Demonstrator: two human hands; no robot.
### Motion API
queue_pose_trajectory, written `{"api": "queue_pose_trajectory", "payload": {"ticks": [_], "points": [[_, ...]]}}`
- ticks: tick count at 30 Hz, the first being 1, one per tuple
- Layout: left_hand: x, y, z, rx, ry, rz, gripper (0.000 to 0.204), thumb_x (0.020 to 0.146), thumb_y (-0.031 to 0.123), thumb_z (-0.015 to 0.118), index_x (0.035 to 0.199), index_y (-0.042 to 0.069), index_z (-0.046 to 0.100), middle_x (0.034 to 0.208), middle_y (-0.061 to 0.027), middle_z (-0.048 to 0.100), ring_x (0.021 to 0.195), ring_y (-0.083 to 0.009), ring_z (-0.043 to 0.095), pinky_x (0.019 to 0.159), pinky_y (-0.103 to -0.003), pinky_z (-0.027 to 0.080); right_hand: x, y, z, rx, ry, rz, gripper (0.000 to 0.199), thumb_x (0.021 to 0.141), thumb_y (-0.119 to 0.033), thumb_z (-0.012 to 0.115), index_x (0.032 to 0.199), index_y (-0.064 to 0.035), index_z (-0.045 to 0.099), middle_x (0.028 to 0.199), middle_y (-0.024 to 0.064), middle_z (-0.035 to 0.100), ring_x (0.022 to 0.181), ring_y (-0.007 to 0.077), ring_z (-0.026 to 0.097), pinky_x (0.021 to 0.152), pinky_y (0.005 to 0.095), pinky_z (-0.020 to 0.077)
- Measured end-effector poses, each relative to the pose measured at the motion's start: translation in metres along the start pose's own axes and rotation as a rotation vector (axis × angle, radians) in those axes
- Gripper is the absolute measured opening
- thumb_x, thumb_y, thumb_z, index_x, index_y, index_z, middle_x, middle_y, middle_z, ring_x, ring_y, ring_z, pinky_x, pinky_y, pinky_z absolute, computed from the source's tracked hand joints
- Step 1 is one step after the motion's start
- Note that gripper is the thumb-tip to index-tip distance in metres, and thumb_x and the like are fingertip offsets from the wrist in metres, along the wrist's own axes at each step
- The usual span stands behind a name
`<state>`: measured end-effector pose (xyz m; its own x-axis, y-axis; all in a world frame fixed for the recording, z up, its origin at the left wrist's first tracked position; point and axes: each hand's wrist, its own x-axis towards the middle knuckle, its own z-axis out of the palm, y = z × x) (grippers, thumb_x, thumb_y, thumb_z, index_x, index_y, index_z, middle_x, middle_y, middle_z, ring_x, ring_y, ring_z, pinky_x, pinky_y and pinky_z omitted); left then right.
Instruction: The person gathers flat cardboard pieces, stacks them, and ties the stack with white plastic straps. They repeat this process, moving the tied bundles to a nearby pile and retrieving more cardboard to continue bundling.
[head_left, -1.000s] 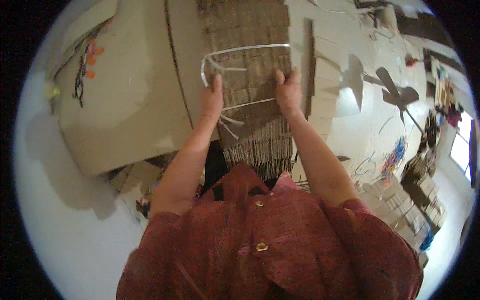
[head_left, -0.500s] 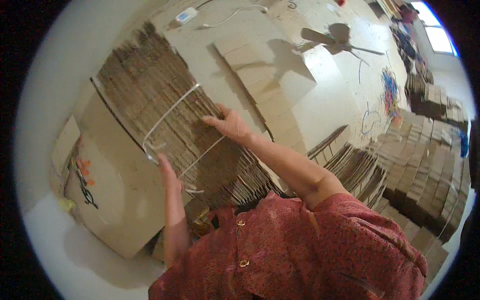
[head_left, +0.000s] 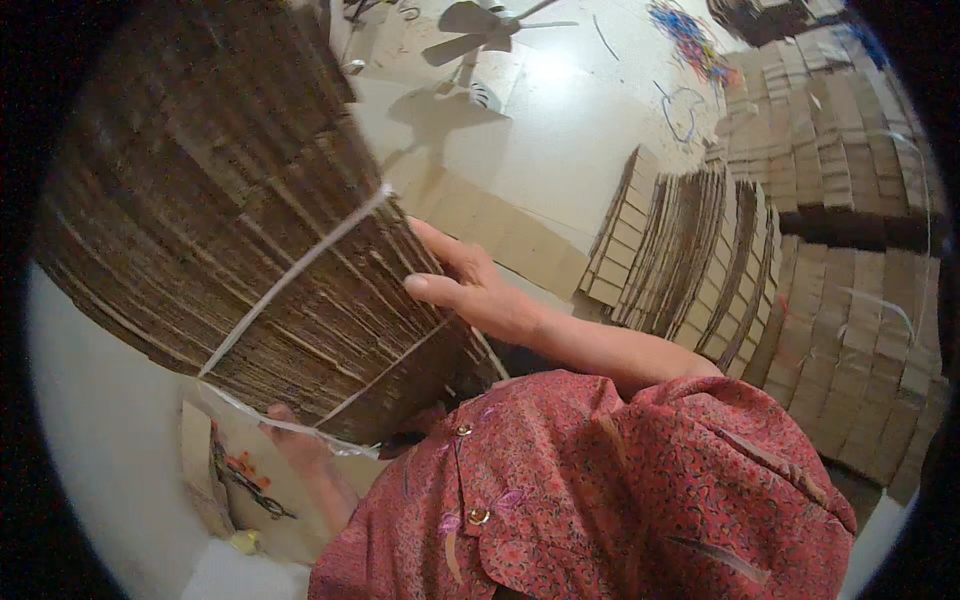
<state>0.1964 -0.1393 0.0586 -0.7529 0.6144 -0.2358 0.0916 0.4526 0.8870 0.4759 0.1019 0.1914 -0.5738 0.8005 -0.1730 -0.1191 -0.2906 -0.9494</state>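
Brown corrugated-cardboard bundle (head_left: 210,200), long and layered from many thin strips, is positioned directly in front of the red floral button-front shirt (head_left: 620,450), with its near end close to the cloth. It is bound by a flat white plastic strap (head_left: 318,247) and, nearer the shirt, by a thinner white strap (head_left: 385,372). The hands are set apart on opposite long sides: one edge is clamped by the bare right hand (head_left: 475,295), thumb on top; the other is met by the bare left hand (head_left: 300,445), partly hidden, so its closure cannot be determined.

Considerable weight should be expected. The layers are judged stiff lengthwise, but their exposed edges may crush or slide. Hold should be taken on both long sides, between the straps; the straps should not be used as handles.

Compared with half a second earlier, the bundle is seen larger, with its far end now cut off, and the left hand is more concealed.
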Motion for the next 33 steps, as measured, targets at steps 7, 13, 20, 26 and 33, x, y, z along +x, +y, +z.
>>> {"api": "queue_pose_trajectory", "payload": {"ticks": [7,13,20,26,33], "points": [[0.013,0.133,0.025,0.367,-0.199,0.447,0.073,0.073,0.037,0.063,0.123,-0.003,0.027,0.103,-0.0108,0.046,0.088,-0.0172,0.047,0.081,-0.029,0.039,-0.056,0.004,-0.040,0.149,0.136,0.177,0.040,0.080,-0.023,0.052,0.112,0.0011,0.047,0.106,0.0055,0.052,0.101,0.0135,0.043,0.090,0.0295,0.0320],[-0.058,0.255,0.144,0.205,-0.500,0.336,0.105,0.054,0.046,0.077,0.129,-0.003,0.021,0.125,-0.0146,0.035,0.112,-0.0239,0.037,0.094,-0.034,0.030,-0.092,0.005,-0.113,0.362,0.357,0.146,0.038,0.078,-0.022,0.054,0.109,0.0008,0.050,0.104,0.0072,0.054,0.097,0.0161,0.047,0.086,0.0313,0.0345],[-0.132,0.341,0.264,0.060,-0.705,0.366,0.115,0.049,0.037,0.080,0.133,0.001,0.010,0.134,-0.0120,0.023,0.121,-0.0233,0.029,0.099,-0.035,0.024,-0.121,-0.048,-0.202,0.607,0.606,0.197,0.042,0.077,-0.018,0.057,0.114,-0.0002,0.047,0.108,0.0089,0.053,0.101,0.0198,0.046,0.089,0.0321,0.0333],[-0.149,0.368,0.308,0.131,-0.721,0.396,0.119,0.047,0.032,0.082,0.134,0.003,0.006,0.134,-0.0108,0.023,0.120,-0.0221,0.029,0.099,-0.034,0.024,-0.127,-0.048,-0.256,0.657,0.569,0.151,0.045,0.078,-0.017,0.057,0.118,-0.0015,0.042,0.111,0.0079,0.051,0.102,0.0191,0.045,0.091,0.0320,0.0321],[-0.150,0.383,0.360,-0.120,-0.890,0.437,0.118,0.046,0.026,0.082,0.134,0.002,0.007,0.136,-0.0131,0.019,0.124,-0.0234,0.023,0.101,-0.035,0.022,-0.122,-0.075,-0.294,0.684,0.704,-0.017,0.060,0.083,-0.047,0.040,0.123,-0.0029,0.036,0.122,0.0081,0.042,0.111,0.0226,0.037,0.094,0.0366,0.0277]]}}
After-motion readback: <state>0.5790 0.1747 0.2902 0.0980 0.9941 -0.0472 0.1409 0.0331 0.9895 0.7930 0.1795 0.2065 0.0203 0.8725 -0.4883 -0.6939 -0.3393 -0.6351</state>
